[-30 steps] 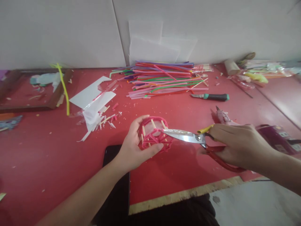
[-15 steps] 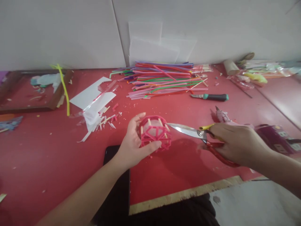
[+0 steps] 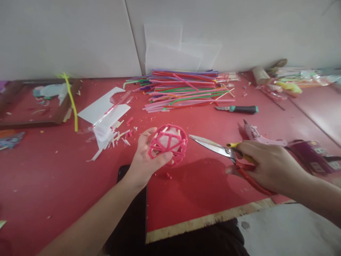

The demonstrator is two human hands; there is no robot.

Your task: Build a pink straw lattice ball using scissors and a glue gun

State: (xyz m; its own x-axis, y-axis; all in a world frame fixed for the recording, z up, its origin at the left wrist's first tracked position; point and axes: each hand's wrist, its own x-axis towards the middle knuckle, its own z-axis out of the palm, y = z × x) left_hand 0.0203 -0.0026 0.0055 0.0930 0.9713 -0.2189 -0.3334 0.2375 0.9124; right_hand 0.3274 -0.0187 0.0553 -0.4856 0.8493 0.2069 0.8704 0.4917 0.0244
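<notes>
My left hand [image 3: 145, 158] grips a small round frame [image 3: 170, 142] made of pink straw pieces and pale sticks, thumb across its front and fingers behind. Whitish material shows inside it. My right hand [image 3: 269, 163] is closed around the red handles of a pair of scissors [image 3: 213, 145]. Their blades point left, look closed, and the tip is just short of the pink frame. A yellow tube-like piece [image 3: 233, 145] sticks out beside the scissors' pivot, under my right fingers. Small pink bits [image 3: 168, 175] lie on the table below the frame.
Colourful straws [image 3: 183, 89] are piled at the back by the wall. A utility knife [image 3: 237, 109], a pink glue gun [image 3: 266, 139] and a purple box [image 3: 310, 154] are on the right. Cut paper [image 3: 103, 106], scraps and a wooden frame [image 3: 34, 124] lie left; a black phone-like slab [image 3: 133, 213] sits in front.
My left hand has moved a little left and up and turned the pink frame, so its straw-spoked face shows more. The gap to the scissors' tip has widened.
</notes>
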